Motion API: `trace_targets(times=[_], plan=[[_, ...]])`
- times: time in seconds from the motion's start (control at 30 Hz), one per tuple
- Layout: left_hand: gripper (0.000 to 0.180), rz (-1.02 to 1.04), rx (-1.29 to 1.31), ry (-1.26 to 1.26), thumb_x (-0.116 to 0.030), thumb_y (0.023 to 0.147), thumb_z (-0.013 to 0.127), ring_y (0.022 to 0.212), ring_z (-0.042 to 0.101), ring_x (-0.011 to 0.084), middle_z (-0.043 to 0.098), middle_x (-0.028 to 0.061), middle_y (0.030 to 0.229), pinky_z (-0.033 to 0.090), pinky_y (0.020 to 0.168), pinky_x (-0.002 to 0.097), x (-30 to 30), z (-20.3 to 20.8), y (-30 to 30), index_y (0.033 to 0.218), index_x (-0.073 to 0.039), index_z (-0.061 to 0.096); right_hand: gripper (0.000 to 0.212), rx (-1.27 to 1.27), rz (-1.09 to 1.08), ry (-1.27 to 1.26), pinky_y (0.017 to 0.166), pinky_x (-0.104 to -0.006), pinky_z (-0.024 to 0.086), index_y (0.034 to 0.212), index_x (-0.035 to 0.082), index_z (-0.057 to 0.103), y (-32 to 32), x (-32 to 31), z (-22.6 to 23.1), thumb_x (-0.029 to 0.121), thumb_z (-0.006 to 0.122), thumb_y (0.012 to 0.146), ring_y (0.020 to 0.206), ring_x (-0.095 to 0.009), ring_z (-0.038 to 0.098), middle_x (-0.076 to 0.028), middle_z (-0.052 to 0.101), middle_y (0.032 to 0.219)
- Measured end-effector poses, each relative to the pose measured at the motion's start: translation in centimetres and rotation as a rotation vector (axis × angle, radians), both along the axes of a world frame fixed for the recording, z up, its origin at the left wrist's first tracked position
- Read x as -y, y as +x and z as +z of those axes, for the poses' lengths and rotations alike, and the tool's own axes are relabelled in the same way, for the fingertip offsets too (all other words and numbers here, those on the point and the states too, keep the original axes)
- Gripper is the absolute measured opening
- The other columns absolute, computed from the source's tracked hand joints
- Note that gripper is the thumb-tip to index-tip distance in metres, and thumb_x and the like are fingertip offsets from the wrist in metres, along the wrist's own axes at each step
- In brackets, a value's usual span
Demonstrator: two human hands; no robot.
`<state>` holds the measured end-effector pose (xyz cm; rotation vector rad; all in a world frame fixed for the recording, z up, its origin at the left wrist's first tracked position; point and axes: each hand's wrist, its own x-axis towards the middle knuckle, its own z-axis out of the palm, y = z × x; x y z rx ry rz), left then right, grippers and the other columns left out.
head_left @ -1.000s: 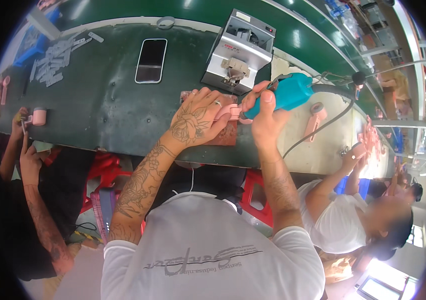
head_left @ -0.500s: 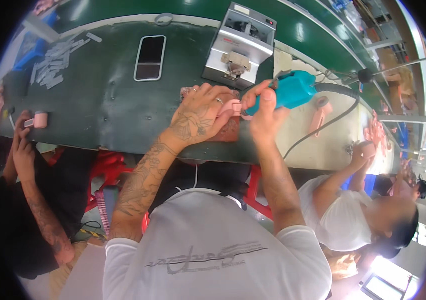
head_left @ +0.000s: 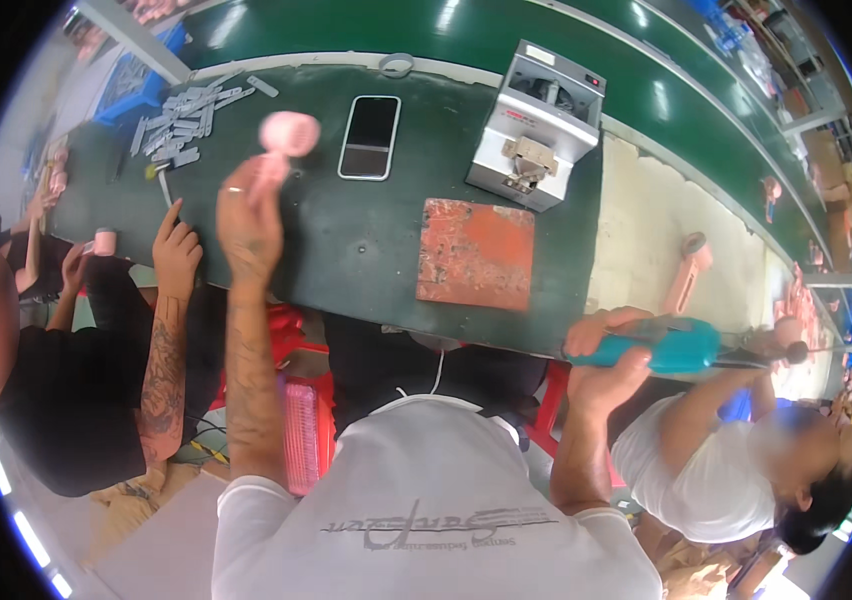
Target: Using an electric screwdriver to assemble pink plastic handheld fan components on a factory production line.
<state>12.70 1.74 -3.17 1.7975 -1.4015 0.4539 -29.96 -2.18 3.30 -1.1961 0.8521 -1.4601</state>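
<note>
My left hand (head_left: 251,225) is raised over the left part of the bench, closed round the handle of a pink handheld fan (head_left: 289,133). The fan's round head points away from me and is slightly blurred. My right hand (head_left: 601,365) is at the bench's front edge on the right, fingers wrapped round a teal electric screwdriver (head_left: 681,346). Its tip end is hidden by my fingers. Between my hands a worn red pad (head_left: 476,255) lies on the green mat with nothing on it.
A grey screw-feeder machine (head_left: 536,125) stands behind the pad, with a phone (head_left: 370,138) to its left. Grey strips (head_left: 186,120) lie in a pile far left. Another pink fan (head_left: 688,272) rests on the pale sheet at right. Co-workers sit on both sides; one's hand (head_left: 176,250) reaches near my left arm.
My left hand has lifted the pink fan off the red pad and carried it left. My right hand has drawn the screwdriver away to the right and nearer me. The view has shifted.
</note>
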Motion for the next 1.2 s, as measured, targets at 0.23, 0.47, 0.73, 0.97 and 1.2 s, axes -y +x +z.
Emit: trace_targets(times=[0.23, 0.47, 0.73, 0.97, 1.2], plan=[[0.031, -0.048, -0.128, -0.023, -0.007, 0.098, 0.068, 0.134, 0.058, 0.0395, 0.047, 0.0217, 0.16, 0.049, 0.11, 0.0473, 3.3, 4.6, -4.5, 0.128, 0.002, 0.066, 0.063, 0.022, 0.115, 0.061, 0.061, -0.0333, 0.05, 0.115, -0.004, 0.058, -0.4, -0.5, -1.4, 0.055, 0.072, 0.098, 0.069, -0.02, 0.063, -0.01, 0.063, 0.081], [0.034, -1.001, -0.59, 0.236, -0.028, 0.096, 0.075, 0.113, 0.069, 0.0335, 0.071, 0.0136, 0.125, 0.055, 0.098, 0.0417, 13.1, 3.5, -30.2, 0.121, -0.007, 0.067, 0.063, 0.106, 0.159, 0.076, 0.063, -0.0298, 0.048, 0.118, -0.005, 0.059, -2.3, -2.4, -1.2, 0.047, 0.082, 0.092, 0.071, -0.017, 0.063, -0.009, 0.064, 0.082], [0.073, -0.766, -0.421, 0.718, -0.062, 0.09, 0.07, 0.114, 0.066, 0.0325, 0.07, 0.0165, 0.119, 0.048, 0.1, 0.0461, 22.5, 1.0, -43.9, 0.129, -0.001, 0.062, 0.067, -0.001, 0.118, 0.109, 0.064, -0.0309, 0.049, 0.116, -0.006, 0.061, -4.4, -4.0, -1.0, 0.054, 0.079, 0.092, 0.071, -0.017, 0.062, -0.008, 0.064, 0.078], [0.038, -0.74, -0.503, 0.599, -0.042, 0.093, 0.068, 0.099, 0.072, 0.0423, 0.074, 0.0209, 0.101, 0.056, 0.086, 0.0516, 23.0, -1.0, -44.7, 0.098, -0.005, 0.076, 0.06, -0.014, 0.075, 0.09, 0.065, -0.0276, 0.047, 0.119, -0.005, 0.064, -5.1, -4.1, -0.6, 0.044, 0.083, 0.091, 0.073, -0.014, 0.061, -0.007, 0.065, 0.081], [0.026, -0.943, -0.413, 0.22, -0.031, 0.092, 0.078, 0.09, 0.071, 0.0364, 0.071, 0.0126, 0.095, 0.057, 0.078, 0.0438, 14.4, 3.5, -32.4, 0.097, -0.006, 0.074, 0.065, -0.185, -0.046, 0.058, 0.069, -0.0308, 0.051, 0.117, -0.005, 0.061, -5.8, -0.8, -1.6, 0.054, 0.076, 0.095, 0.074, -0.017, 0.064, -0.008, 0.066, 0.083]])
